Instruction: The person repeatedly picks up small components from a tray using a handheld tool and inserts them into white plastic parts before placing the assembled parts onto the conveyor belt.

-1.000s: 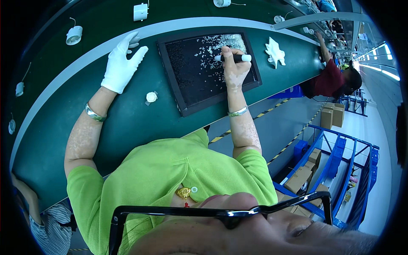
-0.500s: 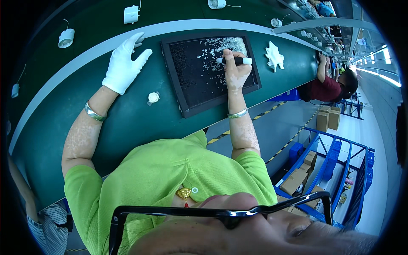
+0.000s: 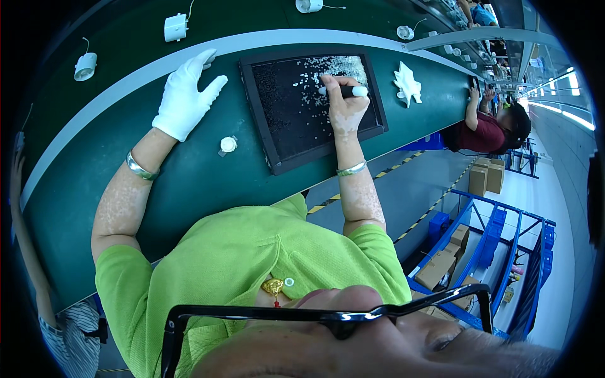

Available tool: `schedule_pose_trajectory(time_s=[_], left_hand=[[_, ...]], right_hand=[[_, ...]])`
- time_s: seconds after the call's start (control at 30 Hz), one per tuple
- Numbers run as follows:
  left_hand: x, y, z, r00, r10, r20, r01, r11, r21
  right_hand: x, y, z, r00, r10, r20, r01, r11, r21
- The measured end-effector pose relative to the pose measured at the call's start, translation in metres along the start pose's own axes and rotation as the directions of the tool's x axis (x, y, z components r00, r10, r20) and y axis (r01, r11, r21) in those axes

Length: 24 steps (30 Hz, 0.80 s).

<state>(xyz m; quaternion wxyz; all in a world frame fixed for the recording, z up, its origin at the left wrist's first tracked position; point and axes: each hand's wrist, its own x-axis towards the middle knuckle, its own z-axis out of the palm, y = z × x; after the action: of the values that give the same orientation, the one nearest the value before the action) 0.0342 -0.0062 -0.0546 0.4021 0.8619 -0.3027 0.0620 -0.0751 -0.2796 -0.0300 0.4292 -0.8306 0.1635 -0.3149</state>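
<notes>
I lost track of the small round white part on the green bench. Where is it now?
In the head view, the round part lies loose on the bench, between the gloved left hand and the black tray's left edge, touching neither.

One head-worn fisheye view looks steeply down, close over the green workbench (image 3: 189, 183).
</notes>
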Motion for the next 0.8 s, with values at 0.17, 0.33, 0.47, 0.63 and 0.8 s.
schedule_pose_trajectory(time_s=[0.17, 0.33, 0.47, 0.63, 0.8], left_hand=[[0.0, -0.001, 0.001, 1.0, 0.003, 0.001, -0.003, 1.0, 0.002], [0.0, 0.001, -0.001, 1.0, -0.003, 0.005, 0.003, 1.0, 0.013], [0.002, 0.003, -0.001, 1.0, 0.008, -0.017, -0.008, 1.0, 0.018], [0.002, 0.002, -0.001, 1.0, 0.023, -0.015, -0.022, 0.999, 0.028], [0.0, -0.001, 0.001, 1.0, 0.007, 0.004, -0.007, 1.0, 0.027]], right_hand=[[0.001, 0.0, -0.004, 0.998, -0.04, -0.056, 0.042, 0.999, 0.022], [0.0, 0.001, -0.002, 0.999, 0.023, -0.026, -0.02, 0.99, 0.137], [0.001, -0.001, -0.003, 0.999, 0.051, -0.005, -0.051, 0.993, 0.107], [0.001, -0.002, -0.001, 0.999, 0.042, -0.005, -0.042, 0.998, 0.051], [0.006, 0.002, -0.006, 0.991, 0.108, -0.076, -0.081, 0.954, 0.29]])
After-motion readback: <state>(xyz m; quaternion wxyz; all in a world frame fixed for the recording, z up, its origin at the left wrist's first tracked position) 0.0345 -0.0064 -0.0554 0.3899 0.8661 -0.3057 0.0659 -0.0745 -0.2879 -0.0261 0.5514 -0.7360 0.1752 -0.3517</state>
